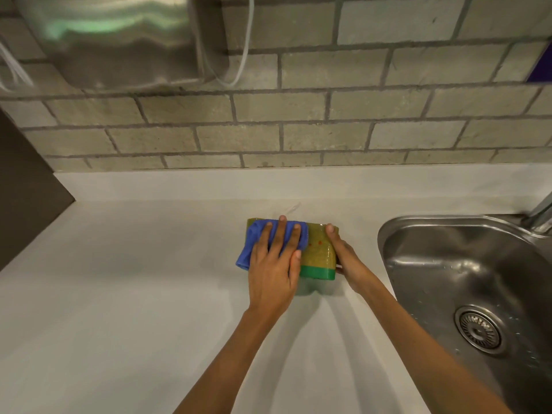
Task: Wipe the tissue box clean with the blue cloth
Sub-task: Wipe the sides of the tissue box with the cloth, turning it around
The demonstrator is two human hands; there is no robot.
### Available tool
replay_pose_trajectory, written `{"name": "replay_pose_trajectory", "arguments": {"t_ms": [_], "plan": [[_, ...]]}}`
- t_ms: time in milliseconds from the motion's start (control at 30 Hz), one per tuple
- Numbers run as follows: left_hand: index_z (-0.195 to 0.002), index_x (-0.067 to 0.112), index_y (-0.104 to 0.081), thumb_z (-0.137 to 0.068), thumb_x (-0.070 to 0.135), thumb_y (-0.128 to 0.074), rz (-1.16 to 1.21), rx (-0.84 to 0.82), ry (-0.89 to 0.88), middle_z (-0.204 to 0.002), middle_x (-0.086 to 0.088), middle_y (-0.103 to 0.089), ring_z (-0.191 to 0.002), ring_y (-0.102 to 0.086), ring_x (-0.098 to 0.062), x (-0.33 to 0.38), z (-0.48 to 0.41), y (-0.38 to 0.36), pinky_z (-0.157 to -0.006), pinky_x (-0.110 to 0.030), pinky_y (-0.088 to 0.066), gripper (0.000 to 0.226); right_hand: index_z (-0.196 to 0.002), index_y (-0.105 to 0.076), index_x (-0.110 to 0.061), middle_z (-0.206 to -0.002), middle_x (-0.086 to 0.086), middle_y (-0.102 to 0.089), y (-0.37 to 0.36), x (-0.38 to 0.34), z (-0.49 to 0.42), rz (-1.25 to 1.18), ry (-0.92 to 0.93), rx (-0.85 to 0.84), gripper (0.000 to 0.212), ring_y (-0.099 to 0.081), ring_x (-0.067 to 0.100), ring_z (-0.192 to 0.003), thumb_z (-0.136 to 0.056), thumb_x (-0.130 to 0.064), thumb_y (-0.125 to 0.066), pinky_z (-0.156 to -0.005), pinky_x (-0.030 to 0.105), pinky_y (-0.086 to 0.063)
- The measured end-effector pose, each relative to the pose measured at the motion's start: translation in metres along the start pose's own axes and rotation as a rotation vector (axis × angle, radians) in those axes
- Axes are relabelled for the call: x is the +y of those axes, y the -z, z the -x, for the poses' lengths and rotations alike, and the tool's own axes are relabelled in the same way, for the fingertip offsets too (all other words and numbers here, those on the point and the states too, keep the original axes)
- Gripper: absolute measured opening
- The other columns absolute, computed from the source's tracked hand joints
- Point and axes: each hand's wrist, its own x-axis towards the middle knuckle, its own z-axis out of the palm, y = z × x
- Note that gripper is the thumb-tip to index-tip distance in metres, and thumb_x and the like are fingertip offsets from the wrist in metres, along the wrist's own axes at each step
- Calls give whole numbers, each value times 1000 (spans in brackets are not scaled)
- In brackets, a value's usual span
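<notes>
A tissue box (321,252), olive-yellow on top with a green front band, lies on the white counter (119,294). A folded blue cloth (257,237) covers the left part of its top. My left hand (274,264) lies flat on the cloth with fingers spread, pressing it onto the box. Against the box's right side rests my right hand (346,258), gripping it with a fingertip at the far right corner. A few small red spots show on the bare top.
A steel sink (448,264) with a round drain (480,328) sits close to the right of the box, a tap (542,213) at its back corner. A brick wall rises behind the counter, a steel dispenser (119,40) mounted on it. A dark panel (27,189) stands at left.
</notes>
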Motion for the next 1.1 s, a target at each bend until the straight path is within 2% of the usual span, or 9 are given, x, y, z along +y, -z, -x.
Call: {"name": "replay_pose_trajectory", "arguments": {"t_ms": [167,267,367,467,567,633,800,933,1100], "plan": [[-127,6,-58,-86,30,-54,72,-26,71,-137,-24,-52,-121,-55,-39,-1,-4,5,-95,-51,-47,47,-123,-53,-23,-103,-3,-65,3,-4,-2,22,-66,-40,78,-61,10,-94,-66,-75,-42,-68,23,-45],[-123,18,-63,-89,45,-40,45,-36,74,-142,-23,-47,-130,-46,-36,-2,-4,7,-106,-58,-28,49,-119,-56,-24,-102,-4,-67,4,-4,-3,40,-68,-58,92,-62,10,-94,-49,-82,-45,-67,22,-46],[-124,17,-62,-95,51,-20,340,-66,163,-146,-14,-44,-139,-35,-28,-6,-9,10,-117,-47,-11,61,-107,-59,-25,-98,-3,-67,7,-4,-6,4,-76,-56,85,-63,11,-91,-43,-81,-49,-66,22,-47],[-108,8,-70,-95,31,-33,571,5,300,-132,-10,-59,-125,-51,-23,-13,-19,15,-113,-44,-32,46,-103,-58,-26,-99,-2,-67,8,-4,-8,-23,-69,-71,77,-63,11,-92,-46,-77,-52,-68,23,-47],[-101,8,-71,-86,27,-56,490,31,273,-127,-9,-61,-122,-52,-26,-16,-21,15,-103,-32,-38,28,-108,-59,-24,-101,-2,-67,8,-4,-9,-19,-51,-90,81,-63,11,-93,-47,-75,-54,-70,22,-48],[-117,10,-64,-85,41,-58,375,-25,225,-134,-11,-55,-128,-47,-30,-13,-17,11,-108,-40,-36,45,-105,-60,-25,-99,-3,-68,7,-5,-10,-13,-36,-94,76,-64,11,-91,-48,-75,-54,-68,20,-48],[-136,18,-49,-91,58,-16,-99,-162,79,-144,-23,-44,-134,-36,-47,-8,-3,0,-103,-67,-23,69,-113,-59,-19,-103,1,-68,7,-1,-16,-22,8,-42,80,-64,14,-94,-54,-72,-53,-69,21,-48],[-137,23,-48,-93,56,-16,-107,-169,108,-147,-23,-39,-134,-33,-51,-19,11,-2,-100,-68,-30,64,-119,-54,-14,-105,3,-66,8,3,-19,-56,6,-18,65,-63,14,-92,-73,-59,-55,-66,20,-48],[-138,25,-46,-91,44,-34,-10,-73,395,-148,-18,-38,-131,-35,-45,-14,-18,-1,-99,-60,-37,53,-114,-51,-16,-99,-4,-65,5,5,-16,-77,7,-29,53,-63,6,-85,-75,-52,-60,-52,10,-49]]}}
